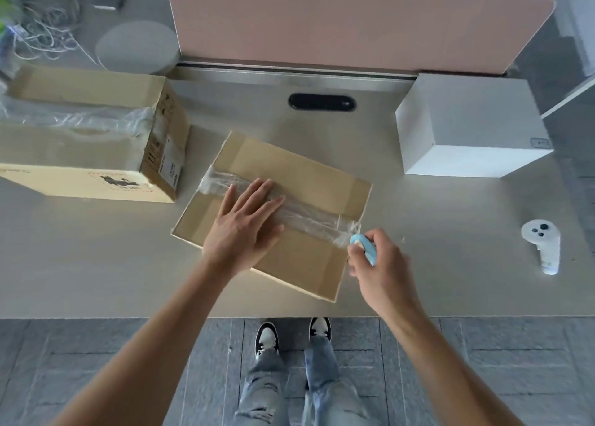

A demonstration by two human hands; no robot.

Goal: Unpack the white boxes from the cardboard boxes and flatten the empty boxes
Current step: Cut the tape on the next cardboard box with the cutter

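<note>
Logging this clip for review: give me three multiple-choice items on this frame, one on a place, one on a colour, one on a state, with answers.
1. Where is the white box?
A. far right of the table
B. inside a cardboard box
C. on the floor

2. What colour is the cutter held by the right hand?
A. red
B. light blue
C. black

3. How is the left hand?
A. clenched
B. flat on the taped cardboard box
C. off the table

Answers: 1 A, it stands alone by the right edge; 2 B, pale blue shows above the fingers; 3 B, its fingers lie straight over the tape.
</note>
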